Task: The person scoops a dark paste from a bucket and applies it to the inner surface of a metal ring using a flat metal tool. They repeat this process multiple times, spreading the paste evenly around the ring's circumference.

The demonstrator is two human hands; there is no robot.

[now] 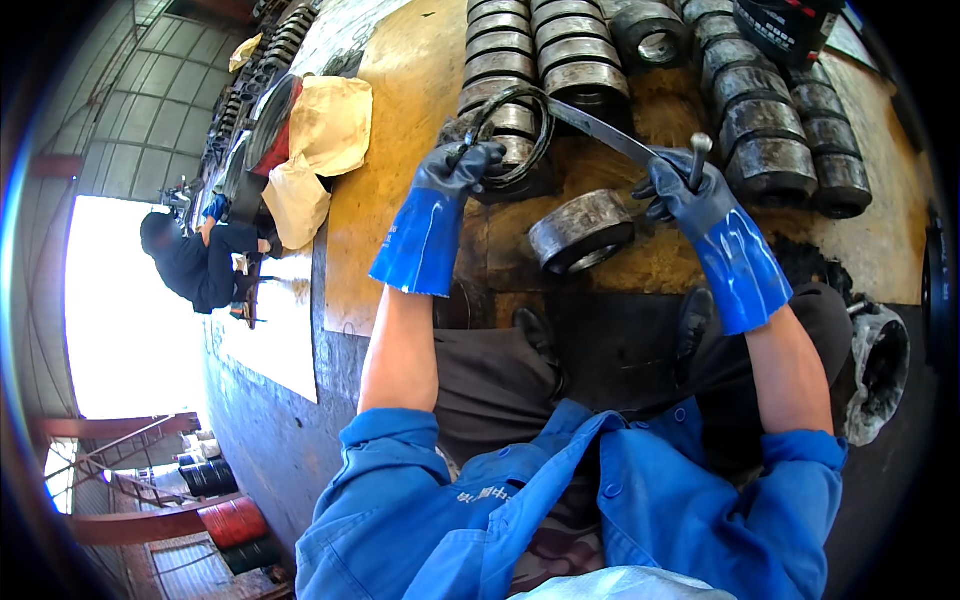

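Observation:
My left hand (458,172), in a blue and black rubber glove, is closed around a bundle of thin black rings (546,135). In my right hand (690,192), gloved the same way, is a flat metal blade (605,132); its tip reaches the right side of the rings. A metal rod with a rounded end (702,146) sticks up from the right fist; whether it belongs to the blade I cannot tell. Below and between the hands, a thick worn metal ring (580,225) lies tilted on the stained board. Glove fingers partly hide both grips.
Rows of thick metal rings (582,48) run away ahead, with more rows (755,115) at right. A black bucket (785,28) stands among them. Brown paper sacks (332,122) lie at left, near a seated person (205,262) in dark clothes. Clear plastic wrapping (880,370) sits at far right.

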